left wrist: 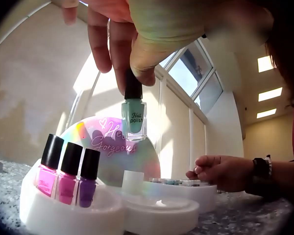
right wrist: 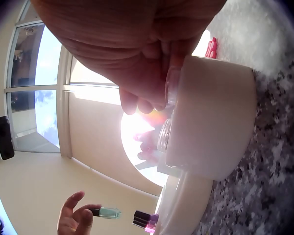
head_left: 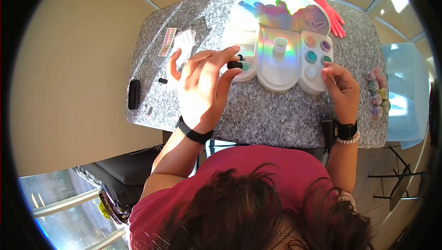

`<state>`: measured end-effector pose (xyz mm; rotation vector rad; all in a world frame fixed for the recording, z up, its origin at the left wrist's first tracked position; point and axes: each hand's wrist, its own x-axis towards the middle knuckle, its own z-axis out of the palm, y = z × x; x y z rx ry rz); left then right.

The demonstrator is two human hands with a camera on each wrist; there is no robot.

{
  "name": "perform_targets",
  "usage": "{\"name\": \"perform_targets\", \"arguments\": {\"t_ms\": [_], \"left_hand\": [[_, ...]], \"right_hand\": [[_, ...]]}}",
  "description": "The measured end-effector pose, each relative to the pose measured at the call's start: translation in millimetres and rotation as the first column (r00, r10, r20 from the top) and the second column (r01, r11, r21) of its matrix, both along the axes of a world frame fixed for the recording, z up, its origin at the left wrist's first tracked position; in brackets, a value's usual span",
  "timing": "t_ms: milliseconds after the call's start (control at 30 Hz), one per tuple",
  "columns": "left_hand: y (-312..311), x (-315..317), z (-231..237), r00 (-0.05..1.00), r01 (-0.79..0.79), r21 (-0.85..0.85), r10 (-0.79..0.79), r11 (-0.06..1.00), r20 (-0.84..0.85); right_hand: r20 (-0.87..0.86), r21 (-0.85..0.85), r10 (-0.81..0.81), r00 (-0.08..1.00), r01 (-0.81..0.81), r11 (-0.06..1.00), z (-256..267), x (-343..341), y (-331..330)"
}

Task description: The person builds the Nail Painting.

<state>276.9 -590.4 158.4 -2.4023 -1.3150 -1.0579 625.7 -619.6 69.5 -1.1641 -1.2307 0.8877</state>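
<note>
My left hand [head_left: 200, 82] [left wrist: 159, 32] pinches the black cap of a mint-green nail polish bottle [left wrist: 134, 117] [right wrist: 109, 213], held upright above a white holder [left wrist: 78, 215] in the left wrist view. Two pink bottles [left wrist: 47, 181] [left wrist: 67, 188] and a purple bottle [left wrist: 86, 191] stand in that holder. At the right compartment [head_left: 315, 82], my right hand [head_left: 343, 89] has its thumb and fingers at the green glitter pot [head_left: 326, 59]. The right wrist view shows fingers against a clear pot [right wrist: 173, 85]; their far side is hidden.
A holographic "Gorgeous" backboard [head_left: 294, 13] stands behind the compartments, with a pink glove [head_left: 329, 15] beside it. Cards [head_left: 185, 43], a sticker sheet [head_left: 167, 42] and a black case [head_left: 134, 94] lie left. Several small jars [head_left: 378, 92] lie at the right edge.
</note>
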Motion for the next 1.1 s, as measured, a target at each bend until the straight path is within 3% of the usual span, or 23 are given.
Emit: {"name": "perform_targets", "arguments": {"t_ms": [100, 733, 900, 1000, 1100], "left_hand": [[5.1, 10.5, -7.6, 0.998, -0.005, 0.073, 0.009, 0.997, -0.057], [27.8, 20.9, -26.1, 0.993, 0.041, -0.035, -0.045, 0.999, -0.106], [36.7, 22.2, -36.8, 0.976, 0.078, -0.087, -0.094, 0.993, -0.195], [40.4, 20.4, -37.6, 0.975, 0.08, -0.044, -0.087, 0.996, -0.204], [34.6, 12.1, -17.3, 0.997, 0.031, -0.033, -0.033, 0.999, -0.065]], "right_hand": [[0.008, 0.008, 0.006, 1.0, -0.006, 1.0, 0.8, 0.0, 0.3], [0.017, 0.019, 0.009, 1.0, -0.01, 1.0, 1.3, -0.7, 0.9], [0.019, 0.019, 0.013, 1.0, -0.013, 1.0, 0.3, -0.1, 1.5], [0.043, 0.034, 0.017, 0.999, -0.018, 0.999, -1.3, -0.2, 2.1], [0.036, 0.017, 0.011, 0.999, -0.012, 1.0, 0.5, -0.9, 2.2]]}}
